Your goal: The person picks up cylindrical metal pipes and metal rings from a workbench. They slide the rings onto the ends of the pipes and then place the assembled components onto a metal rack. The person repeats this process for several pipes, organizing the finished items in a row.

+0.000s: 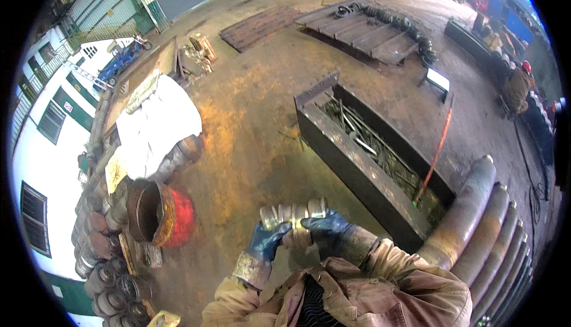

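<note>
Both my hands wear dark blue work gloves with dirty cuffs. Between them, in front of my chest, is a cluster of ribbed, rounded metal pieces [292,213], grey with a yellowish patch. I cannot make out their exact kind. My left hand [266,241] closes on the cluster's left side, thumb pointing inward across its front. On the other side my right hand [327,229] grips it, its thumb also laid over the front. The fingers behind the pieces are mostly hidden. A long open steel trough [357,175] with metal rods and scraps inside lies just beyond my right hand.
Several large gas cylinders [461,214] lie at the right. A red rusty drum [177,217] and stacked metal parts [110,282] are at the left, near a white sack [157,128]. An orange bar [437,148] leans on the trough. A person [516,89] crouches far right.
</note>
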Tool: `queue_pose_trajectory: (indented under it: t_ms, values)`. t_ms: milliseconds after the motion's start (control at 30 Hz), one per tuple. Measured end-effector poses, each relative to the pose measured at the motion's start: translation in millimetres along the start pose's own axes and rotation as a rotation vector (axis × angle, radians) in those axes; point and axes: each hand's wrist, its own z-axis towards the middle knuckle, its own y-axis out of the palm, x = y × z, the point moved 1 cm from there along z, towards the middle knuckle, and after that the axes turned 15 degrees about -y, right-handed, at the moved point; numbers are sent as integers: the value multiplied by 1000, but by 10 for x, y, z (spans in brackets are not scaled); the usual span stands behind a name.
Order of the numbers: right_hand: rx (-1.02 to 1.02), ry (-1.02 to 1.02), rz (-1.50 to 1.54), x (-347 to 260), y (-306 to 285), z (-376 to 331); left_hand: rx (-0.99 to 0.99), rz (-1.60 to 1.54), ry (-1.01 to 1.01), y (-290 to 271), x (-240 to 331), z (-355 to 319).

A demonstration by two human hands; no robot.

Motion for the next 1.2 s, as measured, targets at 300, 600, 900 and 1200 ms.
queue_pose_trajectory:
  t_ms: [300,600,900,1200]
  values:
    - [-543,-796,-1048,-353,93,3032,268,-186,25,-754,1615,1190]
    - [-382,-1132,-437,-942,95,5767,308,-459,172,-1249,3237,2606]
    - [-63,-121,540,-3160,-625,6661,178,-222,112,-1854,5118,4906]
    - [277,-445,715,-4455,-2009,7603,-200,152,-76,-841,7218,7030]
